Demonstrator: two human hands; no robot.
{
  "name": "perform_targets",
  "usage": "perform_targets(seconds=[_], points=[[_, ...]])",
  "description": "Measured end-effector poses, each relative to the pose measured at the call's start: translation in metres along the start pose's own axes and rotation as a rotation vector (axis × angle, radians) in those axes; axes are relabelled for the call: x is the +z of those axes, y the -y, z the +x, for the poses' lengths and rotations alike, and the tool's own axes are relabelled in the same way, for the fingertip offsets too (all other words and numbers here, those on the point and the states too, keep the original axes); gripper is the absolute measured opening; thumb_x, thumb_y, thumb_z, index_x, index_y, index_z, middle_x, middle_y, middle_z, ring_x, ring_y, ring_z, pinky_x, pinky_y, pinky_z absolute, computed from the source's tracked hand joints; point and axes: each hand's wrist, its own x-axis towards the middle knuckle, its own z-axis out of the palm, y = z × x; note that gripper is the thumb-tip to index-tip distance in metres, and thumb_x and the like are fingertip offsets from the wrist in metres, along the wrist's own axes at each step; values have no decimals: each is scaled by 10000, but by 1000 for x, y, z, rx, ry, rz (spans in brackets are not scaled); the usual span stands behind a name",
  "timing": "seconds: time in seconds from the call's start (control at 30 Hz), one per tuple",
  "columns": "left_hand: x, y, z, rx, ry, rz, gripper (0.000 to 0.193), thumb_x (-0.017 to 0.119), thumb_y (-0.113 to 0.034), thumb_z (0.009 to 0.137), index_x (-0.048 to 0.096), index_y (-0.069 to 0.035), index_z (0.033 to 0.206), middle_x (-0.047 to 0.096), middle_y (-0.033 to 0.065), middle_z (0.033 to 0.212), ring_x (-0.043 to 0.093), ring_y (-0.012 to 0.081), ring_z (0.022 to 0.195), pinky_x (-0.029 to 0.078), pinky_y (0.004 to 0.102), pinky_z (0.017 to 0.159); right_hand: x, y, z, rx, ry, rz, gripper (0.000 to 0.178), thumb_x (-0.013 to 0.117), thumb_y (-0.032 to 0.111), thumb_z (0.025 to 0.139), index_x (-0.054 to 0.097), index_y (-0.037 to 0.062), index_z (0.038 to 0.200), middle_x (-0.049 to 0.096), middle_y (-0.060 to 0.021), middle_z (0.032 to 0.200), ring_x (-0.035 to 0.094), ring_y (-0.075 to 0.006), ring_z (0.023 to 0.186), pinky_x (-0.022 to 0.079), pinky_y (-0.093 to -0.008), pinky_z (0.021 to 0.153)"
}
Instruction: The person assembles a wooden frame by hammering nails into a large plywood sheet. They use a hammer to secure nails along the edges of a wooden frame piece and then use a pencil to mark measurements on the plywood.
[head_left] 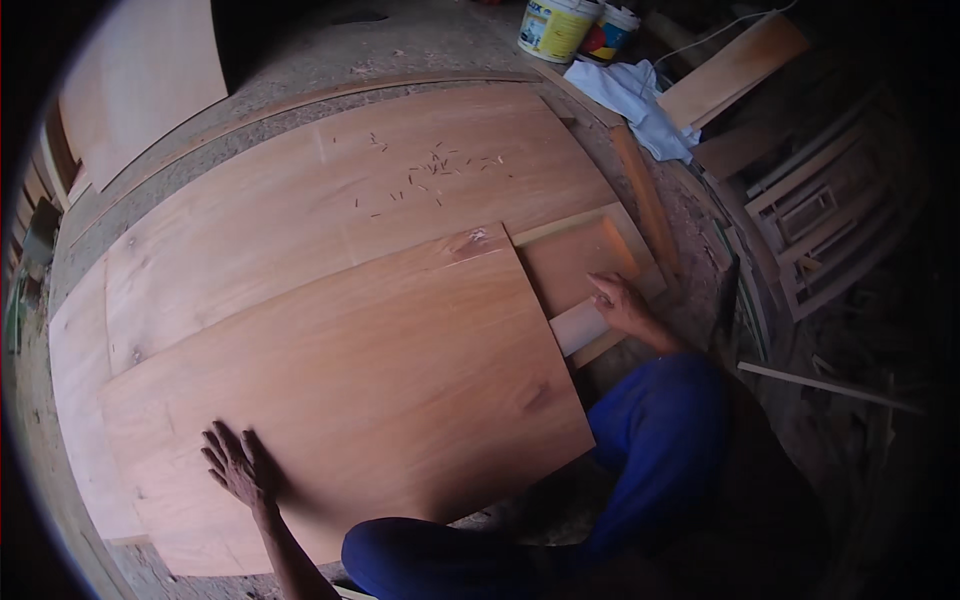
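We spread left hand (236,468) flat, plywood sheet (370,380) beneath; right hand (622,304), grip hard to tell, wooden frame (640,248) below. Best press palm evenly.

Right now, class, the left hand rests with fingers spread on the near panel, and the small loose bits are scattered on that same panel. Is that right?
Not quite: the head view shows the bits scattered on the far panel, not the near panel. The left hand does rest with fingers spread on the near panel.
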Motion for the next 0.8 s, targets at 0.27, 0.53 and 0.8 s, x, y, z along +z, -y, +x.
perform_targets(seconds=[0.27,0.53,0.8], points=[[-24,-1,-5,-28,52,98,771,227,-717,962,223,-254,1578,179,71,1647,173,361,1501,159,591,1174,-44,-9,-225,411,-256,-22,448,617,247,916,596,60,1323,676,-203,945,682,-304,863,524,-384,750],[-29,4,-10,82,36,-18,788,225,-685,979,290,-148,1553,226,164,1615,218,443,1464,160,651,1152,37,-5,-394,981,-278,191,345,563,171,934,643,63,1252,693,-195,950,694,-310,901,526,-394,829],[-17,-16,-24,55,99,34,727,236,-632,1005,292,-155,1551,221,157,1618,234,434,1459,182,655,1144,172,-118,-575,1338,-183,-108,652,518,62,836,404,106,1477,450,-243,1446,605,-412,1144,510,-462,963]])
